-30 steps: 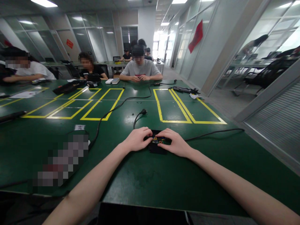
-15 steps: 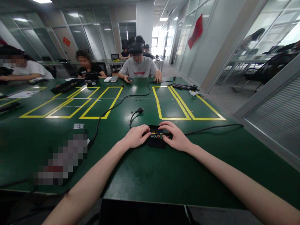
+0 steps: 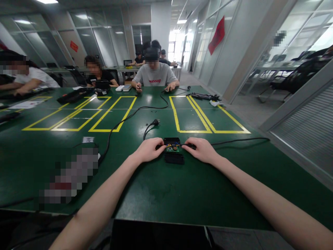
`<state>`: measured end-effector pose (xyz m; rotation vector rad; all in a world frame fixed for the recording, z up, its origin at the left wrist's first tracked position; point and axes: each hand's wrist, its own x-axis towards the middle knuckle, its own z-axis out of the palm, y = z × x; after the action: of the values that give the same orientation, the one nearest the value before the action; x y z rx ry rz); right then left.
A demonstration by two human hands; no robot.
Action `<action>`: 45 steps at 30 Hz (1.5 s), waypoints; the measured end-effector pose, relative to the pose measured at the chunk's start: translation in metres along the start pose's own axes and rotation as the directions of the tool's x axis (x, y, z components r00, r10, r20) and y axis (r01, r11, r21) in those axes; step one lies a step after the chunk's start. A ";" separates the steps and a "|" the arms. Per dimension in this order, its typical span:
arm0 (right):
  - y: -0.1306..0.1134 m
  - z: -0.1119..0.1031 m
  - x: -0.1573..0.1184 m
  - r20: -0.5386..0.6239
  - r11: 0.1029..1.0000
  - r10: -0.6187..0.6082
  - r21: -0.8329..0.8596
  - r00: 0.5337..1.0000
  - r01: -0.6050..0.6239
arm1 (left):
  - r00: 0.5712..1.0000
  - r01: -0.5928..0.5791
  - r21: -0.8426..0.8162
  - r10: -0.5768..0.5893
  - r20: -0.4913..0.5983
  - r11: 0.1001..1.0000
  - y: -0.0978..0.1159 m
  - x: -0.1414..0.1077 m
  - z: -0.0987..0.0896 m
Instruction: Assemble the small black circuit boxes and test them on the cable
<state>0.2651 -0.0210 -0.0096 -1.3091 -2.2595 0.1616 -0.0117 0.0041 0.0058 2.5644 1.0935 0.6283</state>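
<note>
A small green circuit board (image 3: 172,148) with coils and coloured wires lies between two black casing halves, the upper one (image 3: 171,140) behind it and the lower one (image 3: 174,159) in front. My left hand (image 3: 150,150) is closed at the board's left end, on the black cable whose plug (image 3: 156,122) lies just beyond. On the board's right side my right hand (image 3: 199,149) pinches the end of the black cable (image 3: 241,140) that runs off to the right. Both hands rest low over the green table (image 3: 187,194).
A blurred grey object (image 3: 75,173) and a paper label (image 3: 87,139) lie at the left. Yellow tape rectangles (image 3: 195,132) mark the table. A long cable (image 3: 125,119) crosses it. Across sits a person in a grey shirt (image 3: 153,74); others sit at the left.
My right hand has moved slightly right, off the casing and onto the cable end. My left hand has shifted slightly left. More of the board and casing shows. The person opposite has moved both hands.
</note>
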 end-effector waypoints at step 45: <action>0.001 -0.009 0.002 0.198 0.955 -0.294 0.029 0.935 0.294 | 0.998 -0.056 -0.238 0.054 -0.015 0.970 -0.002 -0.001 0.006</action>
<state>0.2697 -0.0206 -0.0011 -0.9745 -2.5958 0.1926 -0.0111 0.0042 -0.0008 2.3935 0.8918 0.7362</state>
